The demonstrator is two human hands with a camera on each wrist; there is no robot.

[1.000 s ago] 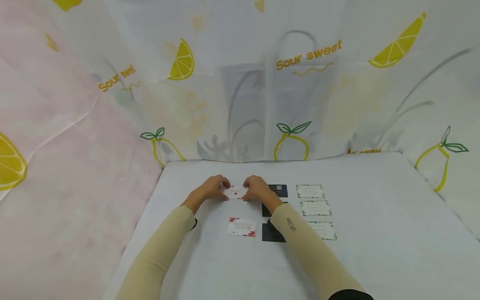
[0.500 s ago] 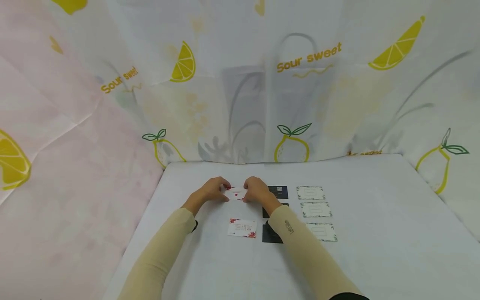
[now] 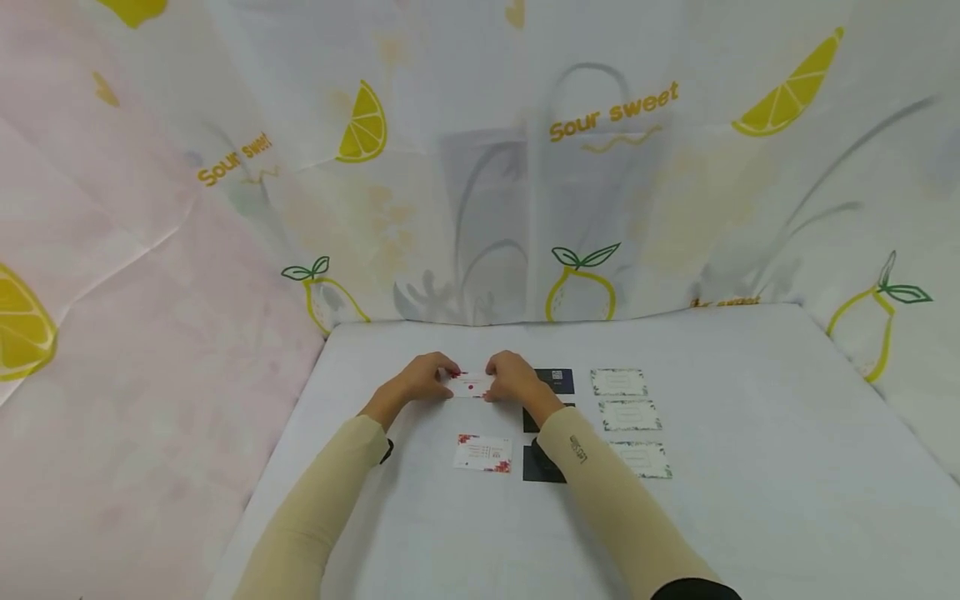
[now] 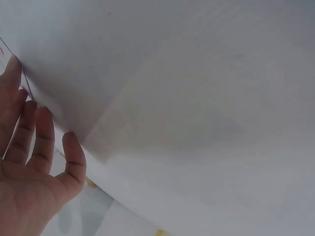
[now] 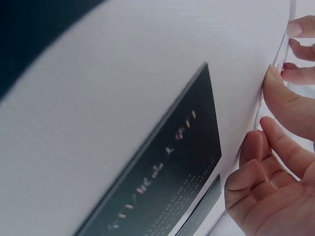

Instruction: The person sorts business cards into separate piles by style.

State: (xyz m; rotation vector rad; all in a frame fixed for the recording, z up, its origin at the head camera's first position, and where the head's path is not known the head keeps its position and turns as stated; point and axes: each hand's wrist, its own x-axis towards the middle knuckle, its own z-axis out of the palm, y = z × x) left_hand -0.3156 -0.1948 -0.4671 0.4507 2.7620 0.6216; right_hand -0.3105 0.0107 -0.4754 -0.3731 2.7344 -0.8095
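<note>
A white card with red print (image 3: 471, 384) lies on the white table (image 3: 750, 467), held at its two ends. My left hand (image 3: 429, 377) pinches its left end and my right hand (image 3: 512, 376) its right end. In the left wrist view the left hand's fingers (image 4: 44, 132) rest on the table by the card's thin edge (image 4: 25, 84). The right wrist view shows the right hand's fingertips (image 5: 280, 91) against the card's edge (image 5: 278, 56), beside a dark card (image 5: 167, 191).
A second red-and-white card (image 3: 483, 453) lies nearer to me. Three dark cards (image 3: 557, 380) run in a column under my right forearm. Three green-bordered cards (image 3: 631, 415) form a column further right. A lemon-print curtain (image 3: 480, 167) hangs behind and on both sides.
</note>
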